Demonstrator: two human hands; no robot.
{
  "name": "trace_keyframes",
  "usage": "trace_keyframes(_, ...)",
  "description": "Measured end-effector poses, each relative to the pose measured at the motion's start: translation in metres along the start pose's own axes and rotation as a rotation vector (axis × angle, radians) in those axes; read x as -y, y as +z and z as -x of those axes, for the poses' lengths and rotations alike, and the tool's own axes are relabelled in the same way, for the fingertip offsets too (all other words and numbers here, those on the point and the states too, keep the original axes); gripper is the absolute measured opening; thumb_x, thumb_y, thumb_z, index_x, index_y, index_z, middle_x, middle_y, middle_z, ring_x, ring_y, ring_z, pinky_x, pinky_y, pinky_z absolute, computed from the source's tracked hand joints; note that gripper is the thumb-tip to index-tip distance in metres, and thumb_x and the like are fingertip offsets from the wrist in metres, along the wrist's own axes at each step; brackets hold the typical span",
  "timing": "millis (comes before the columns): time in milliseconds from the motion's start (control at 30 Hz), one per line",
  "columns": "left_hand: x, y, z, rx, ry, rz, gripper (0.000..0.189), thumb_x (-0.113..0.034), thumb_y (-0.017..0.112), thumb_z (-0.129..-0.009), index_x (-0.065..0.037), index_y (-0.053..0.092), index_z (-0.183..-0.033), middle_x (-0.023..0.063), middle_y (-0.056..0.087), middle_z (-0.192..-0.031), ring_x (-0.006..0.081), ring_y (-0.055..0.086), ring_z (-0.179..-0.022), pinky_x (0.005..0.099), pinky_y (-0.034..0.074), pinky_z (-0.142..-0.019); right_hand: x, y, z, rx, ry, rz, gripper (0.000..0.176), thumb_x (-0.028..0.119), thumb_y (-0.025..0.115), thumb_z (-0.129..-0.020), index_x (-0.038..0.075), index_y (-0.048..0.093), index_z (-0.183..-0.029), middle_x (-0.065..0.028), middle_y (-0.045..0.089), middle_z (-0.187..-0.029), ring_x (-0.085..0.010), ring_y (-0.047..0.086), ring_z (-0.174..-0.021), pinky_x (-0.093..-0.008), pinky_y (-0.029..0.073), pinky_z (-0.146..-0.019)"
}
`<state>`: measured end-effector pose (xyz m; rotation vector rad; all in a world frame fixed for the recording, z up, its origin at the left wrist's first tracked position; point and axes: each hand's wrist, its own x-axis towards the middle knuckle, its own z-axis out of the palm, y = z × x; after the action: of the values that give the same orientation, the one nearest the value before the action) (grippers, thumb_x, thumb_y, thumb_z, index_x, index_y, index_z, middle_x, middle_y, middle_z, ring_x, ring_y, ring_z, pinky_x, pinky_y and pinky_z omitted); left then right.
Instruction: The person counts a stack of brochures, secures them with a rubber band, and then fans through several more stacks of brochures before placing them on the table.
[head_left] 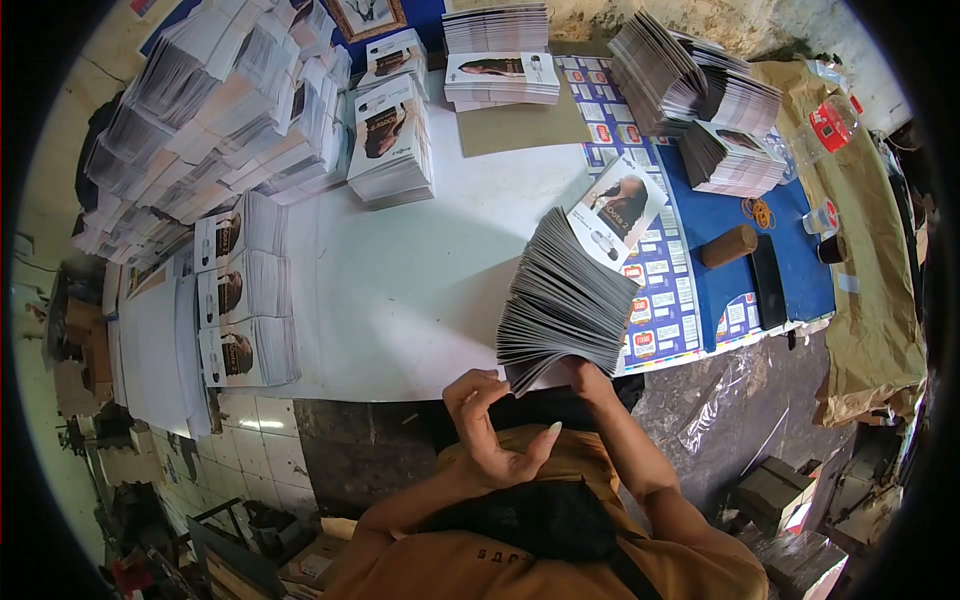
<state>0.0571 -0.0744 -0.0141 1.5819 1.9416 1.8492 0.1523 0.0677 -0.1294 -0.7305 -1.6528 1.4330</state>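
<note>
A long fanned stack of folded printed leaflets (565,300) lies near the table's front edge, grey folded edges up. At its far end one leaflet (618,205) shows a printed cover with a person's head. My right hand (590,382) is at the near end of the stack, closed around its edge; the fingertips are partly hidden by the leaflets. Just left of that end, my left hand (490,430) is raised in front of the table edge, fingers bent and apart, thumb out, holding nothing.
High piles of printed sheets (230,110) stand at the left. Bundled leaflets (392,145) sit at the back, more (735,160) at back right. On the blue surface lie a brown cylinder (729,246), a black phone-like slab (767,283), rubber bands (758,212) and a bottle (833,124).
</note>
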Motion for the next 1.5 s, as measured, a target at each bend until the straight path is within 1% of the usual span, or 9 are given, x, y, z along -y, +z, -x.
trace_keyframes(67, 0.001, 0.001, -0.002, -0.016, 0.003, 0.031, 0.066, -0.02, 0.075, -0.073, 0.007, 0.038, -0.121, 0.019, 0.037, -0.115, 0.0254, 0.043, -0.101, 0.0346, 0.041, -0.086, 0.004, -0.001, 0.001, 0.001, 0.027, -0.002, 0.078, 0.03, 0.076, -0.064, -0.001, 0.031, -0.12, -0.0093, 0.039, -0.11, -0.0188, 0.042, -0.106, -0.0321, 0.032, -0.093)
trace_keyframes(267, -0.004, 0.001, -0.001, 0.022, -0.123, 0.108, 0.091, -0.014, 0.071, -0.069, 0.012, 0.019, -0.139, 0.0185, 0.037, -0.115, 0.0228, 0.039, -0.1, 0.037, 0.035, -0.088, 0.009, 0.0, -0.001, -0.004, 0.041, -0.03, 0.078, 0.032, 0.074, -0.065, -0.001, 0.031, -0.12, -0.009, 0.039, -0.11, -0.0183, 0.042, -0.105, -0.0315, 0.033, -0.093)
trace_keyframes(467, -0.007, -0.003, -0.002, 0.089, -0.073, -0.052, 0.084, -0.019, 0.07, -0.07, 0.016, 0.03, -0.135, 0.0198, 0.037, -0.116, 0.0245, 0.039, -0.102, 0.0376, 0.035, -0.088, 0.007, 0.0, -0.001, -0.002, 0.022, -0.054, 0.079, 0.038, 0.073, -0.065, -0.001, 0.031, -0.119, -0.0091, 0.038, -0.109, -0.0184, 0.041, -0.106, -0.0315, 0.032, -0.093)
trace_keyframes(667, 0.0, 0.0, -0.005, -0.05, 0.043, -0.016, 0.084, -0.018, 0.071, -0.07, 0.013, 0.029, -0.135, 0.0198, 0.036, -0.119, 0.025, 0.039, -0.106, 0.0367, 0.033, -0.092, 0.008, 0.003, -0.011, -0.02, -0.127, -0.052, 0.08, 0.037, 0.073, -0.064, -0.001, 0.031, -0.119, -0.0089, 0.037, -0.109, -0.0186, 0.04, -0.106, -0.0318, 0.031, -0.093)
trace_keyframes(867, -0.006, -0.002, -0.003, 0.033, -0.114, 0.021, 0.091, -0.014, 0.07, -0.07, 0.015, 0.02, -0.14, 0.0173, 0.035, -0.115, 0.0237, 0.039, -0.104, 0.0359, 0.033, -0.093, -0.002, -0.004, 0.002, 0.028, 0.048, -0.021, 0.082, 0.037, 0.073, -0.063, -0.001, 0.029, -0.121, -0.0088, 0.037, -0.11, -0.0186, 0.04, -0.107, -0.0319, 0.031, -0.094)
trace_keyframes(967, -0.005, -0.002, -0.001, 0.029, -0.082, -0.008, 0.088, -0.02, 0.075, -0.073, 0.017, 0.027, -0.137, 0.0212, 0.038, -0.117, 0.0262, 0.042, -0.103, 0.0343, 0.041, -0.084, -0.021, -0.007, 0.01, 0.024, 0.053, 0.0, 0.082, 0.036, 0.073, -0.063, -0.001, 0.028, -0.122, -0.0089, 0.037, -0.111, -0.0186, 0.04, -0.108, -0.0319, 0.031, -0.094)
trace_keyframes(1133, -0.006, -0.005, -0.002, 0.078, -0.037, -0.078, 0.09, -0.015, 0.069, -0.07, 0.018, 0.022, -0.139, 0.0193, 0.036, -0.116, 0.0251, 0.039, -0.105, 0.0349, 0.036, -0.09, -0.044, -0.013, 0.025, 0.072, 0.194, 0.079, 0.081, 0.036, 0.071, -0.063, -0.001, 0.029, -0.122, -0.009, 0.037, -0.111, -0.0189, 0.04, -0.107, -0.0319, 0.031, -0.094)
trace_keyframes(1367, 0.004, 0.004, -0.003, -0.058, 0.046, 0.126, 0.082, -0.016, 0.069, -0.068, 0.014, 0.031, -0.134, 0.0194, 0.036, -0.119, 0.026, 0.038, -0.108, 0.0372, 0.033, -0.094, -0.004, -0.003, -0.006, 0.029, -0.056, 0.003, 0.083, 0.038, 0.07, -0.063, -0.002, 0.029, -0.122, -0.0097, 0.037, -0.111, -0.0191, 0.04, -0.107, -0.032, 0.031, -0.094)
trace_keyframes(1500, -0.003, 0.005, 0.001, -0.048, -0.078, 0.091, 0.084, -0.014, 0.069, -0.069, 0.015, 0.028, -0.136, 0.0187, 0.035, -0.118, 0.0257, 0.038, -0.108, 0.0363, 0.033, -0.094, -0.013, -0.005, 0.006, 0.013, 0.038, -0.037, 0.084, 0.041, 0.071, -0.063, -0.002, 0.029, -0.122, -0.0096, 0.038, -0.111, -0.0191, 0.04, -0.107, -0.0322, 0.032, -0.094)
